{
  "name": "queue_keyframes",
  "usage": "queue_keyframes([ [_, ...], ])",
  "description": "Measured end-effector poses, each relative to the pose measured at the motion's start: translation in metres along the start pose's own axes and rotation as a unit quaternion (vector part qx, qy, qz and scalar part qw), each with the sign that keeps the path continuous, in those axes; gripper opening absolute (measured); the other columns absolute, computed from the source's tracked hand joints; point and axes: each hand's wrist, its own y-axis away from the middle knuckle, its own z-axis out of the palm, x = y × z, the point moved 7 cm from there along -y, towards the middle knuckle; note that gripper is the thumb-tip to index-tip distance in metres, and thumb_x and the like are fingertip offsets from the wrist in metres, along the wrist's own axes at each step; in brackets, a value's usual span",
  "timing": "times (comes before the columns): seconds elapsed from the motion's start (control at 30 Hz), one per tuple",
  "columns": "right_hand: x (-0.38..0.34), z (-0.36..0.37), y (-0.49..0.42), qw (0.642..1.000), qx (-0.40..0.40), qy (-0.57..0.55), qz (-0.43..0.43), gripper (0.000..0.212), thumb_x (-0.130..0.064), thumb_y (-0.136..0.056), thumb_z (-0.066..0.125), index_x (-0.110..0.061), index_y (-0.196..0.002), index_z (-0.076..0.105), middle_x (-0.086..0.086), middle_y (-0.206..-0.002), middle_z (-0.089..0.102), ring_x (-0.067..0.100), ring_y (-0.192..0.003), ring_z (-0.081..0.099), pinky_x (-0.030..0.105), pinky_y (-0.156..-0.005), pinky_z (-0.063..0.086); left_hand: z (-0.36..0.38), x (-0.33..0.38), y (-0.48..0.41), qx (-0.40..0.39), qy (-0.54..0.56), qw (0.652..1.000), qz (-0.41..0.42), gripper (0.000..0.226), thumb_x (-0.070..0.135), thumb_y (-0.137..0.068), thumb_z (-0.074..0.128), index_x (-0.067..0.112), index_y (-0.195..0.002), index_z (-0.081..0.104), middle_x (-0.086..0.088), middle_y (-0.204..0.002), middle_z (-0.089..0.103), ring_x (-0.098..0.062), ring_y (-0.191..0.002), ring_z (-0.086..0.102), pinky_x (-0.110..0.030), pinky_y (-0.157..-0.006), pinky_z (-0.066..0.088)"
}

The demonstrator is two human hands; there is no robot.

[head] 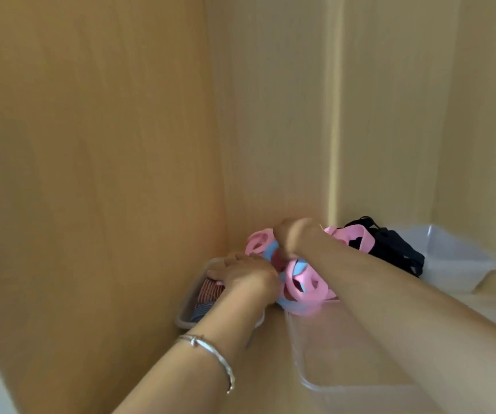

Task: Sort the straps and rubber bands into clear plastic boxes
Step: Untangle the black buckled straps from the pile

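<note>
A tangle of pink and blue rubber bands lies heaped at the far end of a clear plastic box on a wooden shelf. My right hand reaches over the heap and grips part of it from above. My left hand lies beside the heap, fingers stretched over a small clear box that holds striped red and blue straps. Black straps are piled behind the pink bands, at the right.
A third clear box stands at the back right, next to the black straps. Wooden cabinet walls close in on the left and the back. A silver bracelet is on my left wrist.
</note>
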Motion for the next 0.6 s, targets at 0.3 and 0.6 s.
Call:
queue_keyframes([
  [0.3, 0.04, 0.004, -0.001, 0.994, 0.044, -0.087, 0.05, 0.038, -0.035, -0.086, 0.066, -0.012, -0.116, 0.064, 0.008, -0.108, 0.065, 0.026, -0.095, 0.062, 0.028, -0.079, 0.05, -0.012, 0.021, -0.07, 0.057, 0.08, 0.994, 0.038, 0.034, 0.039, -0.09, 0.041, 0.021, -0.11, 0.062, -0.005, -0.119, 0.063, -0.029, -0.109, 0.057, -0.045, -0.098, 0.045],
  [0.6, 0.016, 0.011, 0.004, 0.996, 0.023, -0.084, -0.021, 0.052, -0.042, -0.088, 0.062, -0.022, -0.135, 0.05, 0.002, -0.132, 0.058, 0.025, -0.118, 0.055, 0.03, -0.098, 0.044, -0.045, 0.016, -0.053, 0.198, 0.207, 0.953, 0.096, 0.028, 0.02, -0.096, 0.041, 0.01, -0.101, 0.067, -0.015, -0.114, 0.065, -0.033, -0.099, 0.061, -0.033, -0.073, 0.042],
])
